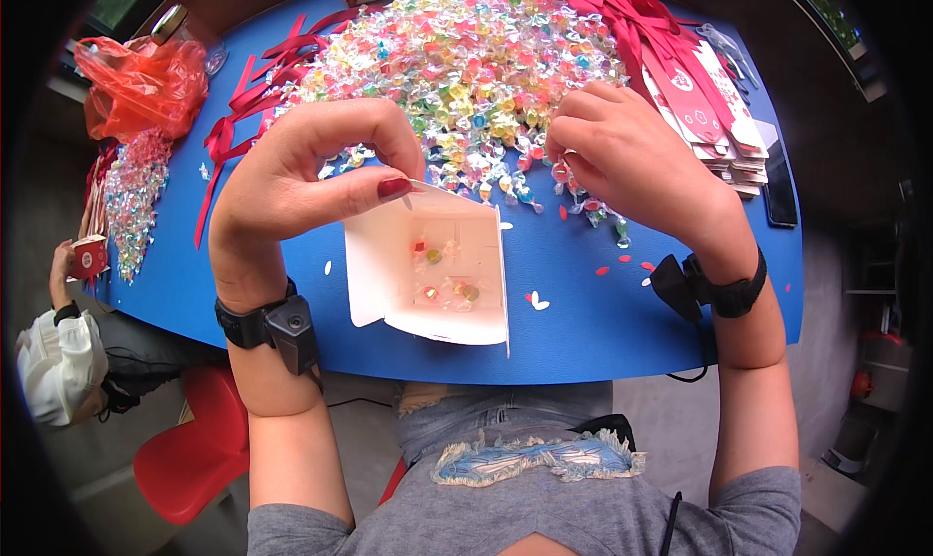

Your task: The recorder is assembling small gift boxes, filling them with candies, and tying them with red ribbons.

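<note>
My left hand (328, 166) pinches the far flap of an upright white paper box (372, 264) between thumb and fingers. The box stands open-topped near the table's front edge, with several wrapped candies (452, 293) on its floor. Beyond it spreads a large heap of candies in clear, shiny wrappers (474, 67). My right hand (605, 133) is at the heap's right side, fingers curled down among the candies; whether it grips one is hidden. Each wrist wears a black strap with a small device.
Red ribbons (226, 133) lie left of the heap. Flat red-and-white cartons (692, 104) are stacked at the right beside a dark phone (781, 184). A red plastic bag (146, 82) and glass jar (197, 38) stand far left. A co-worker's hand (62, 259) holds a red box.
</note>
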{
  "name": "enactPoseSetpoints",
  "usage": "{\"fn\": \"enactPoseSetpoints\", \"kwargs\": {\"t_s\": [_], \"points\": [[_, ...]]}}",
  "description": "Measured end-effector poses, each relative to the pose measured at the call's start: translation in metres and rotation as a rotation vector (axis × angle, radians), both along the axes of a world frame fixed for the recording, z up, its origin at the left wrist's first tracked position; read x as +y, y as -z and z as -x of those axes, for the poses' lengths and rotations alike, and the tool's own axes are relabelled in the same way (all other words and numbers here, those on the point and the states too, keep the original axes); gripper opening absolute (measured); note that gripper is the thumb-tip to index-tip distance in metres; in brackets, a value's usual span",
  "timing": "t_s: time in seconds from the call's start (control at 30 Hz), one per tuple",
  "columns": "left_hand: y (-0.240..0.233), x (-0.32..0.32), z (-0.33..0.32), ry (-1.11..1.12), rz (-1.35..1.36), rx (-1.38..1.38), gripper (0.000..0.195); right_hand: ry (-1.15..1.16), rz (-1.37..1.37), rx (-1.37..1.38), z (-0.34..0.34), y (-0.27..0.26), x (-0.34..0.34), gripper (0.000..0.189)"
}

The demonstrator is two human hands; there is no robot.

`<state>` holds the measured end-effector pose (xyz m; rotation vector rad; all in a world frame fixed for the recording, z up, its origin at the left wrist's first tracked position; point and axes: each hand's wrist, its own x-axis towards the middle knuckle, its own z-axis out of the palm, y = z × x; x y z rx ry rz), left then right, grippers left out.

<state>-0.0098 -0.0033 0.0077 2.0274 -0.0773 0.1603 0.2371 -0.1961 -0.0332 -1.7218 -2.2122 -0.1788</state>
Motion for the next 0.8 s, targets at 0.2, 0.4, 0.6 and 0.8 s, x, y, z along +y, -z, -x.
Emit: {"fn": "enactPoseSetpoints", "kwargs": {"t_s": [0.2,0.4,0.6,0.8], "points": [[-0.002,0.0,0.001,0.023,-0.006,-0.013,0.017,-0.01,-0.085,0.089,-0.002,-0.024,-0.003,0.01],[0.002,-0.004,-0.001,-0.001,-0.028,-0.052,0.016,-0.096,-0.417,0.339,0.015,-0.081,-0.04,0.023],[0.003,-0.008,-0.007,0.019,-0.026,-0.075,0.014,-0.219,-0.33,0.156,0.06,-0.063,-0.025,0.024],[0.003,-0.005,-0.005,-0.006,-0.043,-0.039,0.011,-0.03,-0.288,0.138,0.026,-0.062,-0.021,0.017]]}}
